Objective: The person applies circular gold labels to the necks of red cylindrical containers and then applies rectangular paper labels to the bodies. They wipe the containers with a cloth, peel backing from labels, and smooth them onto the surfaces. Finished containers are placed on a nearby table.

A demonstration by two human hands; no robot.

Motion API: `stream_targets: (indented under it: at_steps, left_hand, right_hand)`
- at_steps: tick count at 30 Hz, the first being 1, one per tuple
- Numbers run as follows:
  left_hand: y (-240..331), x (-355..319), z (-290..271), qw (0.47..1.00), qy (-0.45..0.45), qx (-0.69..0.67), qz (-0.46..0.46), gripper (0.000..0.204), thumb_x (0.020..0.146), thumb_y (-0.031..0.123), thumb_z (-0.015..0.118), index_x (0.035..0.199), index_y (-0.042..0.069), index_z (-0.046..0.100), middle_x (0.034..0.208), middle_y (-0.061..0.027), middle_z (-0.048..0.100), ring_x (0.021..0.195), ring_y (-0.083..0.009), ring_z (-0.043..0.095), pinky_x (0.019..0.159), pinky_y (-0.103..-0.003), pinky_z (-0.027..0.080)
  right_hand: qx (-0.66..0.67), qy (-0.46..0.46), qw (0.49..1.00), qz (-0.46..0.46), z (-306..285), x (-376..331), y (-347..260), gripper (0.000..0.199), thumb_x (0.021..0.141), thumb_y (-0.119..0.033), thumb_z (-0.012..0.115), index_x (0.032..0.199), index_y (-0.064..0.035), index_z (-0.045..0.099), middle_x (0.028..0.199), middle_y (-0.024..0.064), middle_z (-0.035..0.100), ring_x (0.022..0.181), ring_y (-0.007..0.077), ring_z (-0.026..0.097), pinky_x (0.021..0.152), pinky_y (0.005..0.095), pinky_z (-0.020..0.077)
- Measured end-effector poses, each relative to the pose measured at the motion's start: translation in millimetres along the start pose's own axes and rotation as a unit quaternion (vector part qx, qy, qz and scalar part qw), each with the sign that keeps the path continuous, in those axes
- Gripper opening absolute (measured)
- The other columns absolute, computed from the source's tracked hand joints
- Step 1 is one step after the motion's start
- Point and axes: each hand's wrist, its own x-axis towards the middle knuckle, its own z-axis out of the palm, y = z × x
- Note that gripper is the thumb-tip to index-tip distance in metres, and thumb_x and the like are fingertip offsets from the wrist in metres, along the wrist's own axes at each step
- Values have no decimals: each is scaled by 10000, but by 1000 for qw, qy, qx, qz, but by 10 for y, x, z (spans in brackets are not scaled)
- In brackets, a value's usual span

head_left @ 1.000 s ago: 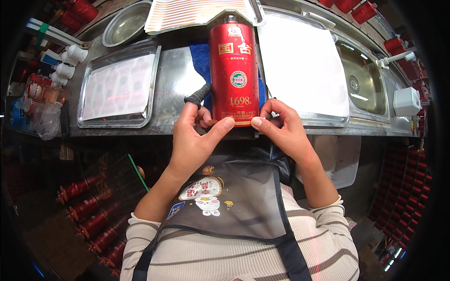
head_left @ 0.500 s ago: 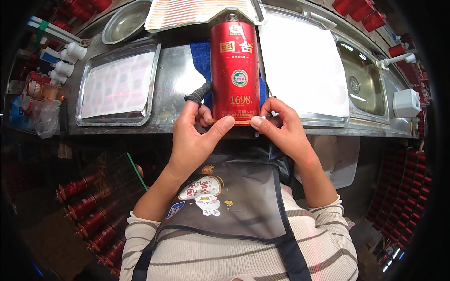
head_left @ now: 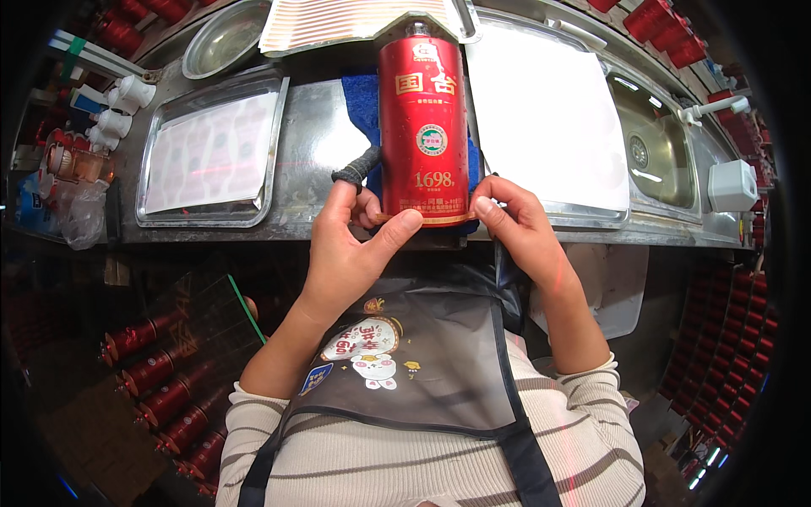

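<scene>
A red bottle point(head_left: 422, 127) with gold lettering and a round green-and-white label lies on a blue cloth point(head_left: 361, 101), its base toward me. A narrow gold strip point(head_left: 435, 220) runs along the base edge. My left hand point(head_left: 359, 228) is closed on the base's left side, thumb pressed by the strip. Its index finger, in a dark ribbed cover point(head_left: 358, 167), stretches along the bottle's side. To the right of the base, my right hand point(head_left: 517, 226) pinches the strip's end between thumb and fingers, a little off the bottle. The fingertips' far side is hidden.
On the left is a metal tray point(head_left: 269, 207) with patterned sheets; a white sheet point(head_left: 549, 127) covers the right side. Beyond stand a metal bowl point(head_left: 224, 42) and a striped tray point(head_left: 325, 25). A sink point(head_left: 646, 152) is far right. Several red bottles point(head_left: 152, 372) lie lower left.
My right hand has shifted slightly right, off the bottle's base, and the strip's end now reaches past the base's right edge. The left hand and the bottle have hardly moved.
</scene>
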Motion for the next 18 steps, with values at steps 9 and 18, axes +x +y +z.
stream_targets:
  at_steps: [9, 18]
  left_hand:
    - [-35, 0, 16, 999, 10, 37, 14, 463, 793, 288, 861, 819, 55, 461, 755, 27, 473, 698, -61, 413, 636, -229, 385]
    - [-43, 10, 3, 999, 10, 42, 10, 469, 782, 293, 866, 828, 51, 467, 760, 26, 466, 701, -68, 414, 637, -237, 389]
  right_hand:
    - [-10, -9, 999, 30, 0, -16, -9, 229, 966, -241, 687, 917, -50, 571, 863, -44, 555, 734, -6, 466, 627, 171, 388]
    - [8, 15, 1000, 18, 49, 12, -8, 235, 911, -210, 744, 850, -43, 590, 820, -20, 575, 617, 3, 457, 555, 181, 374]
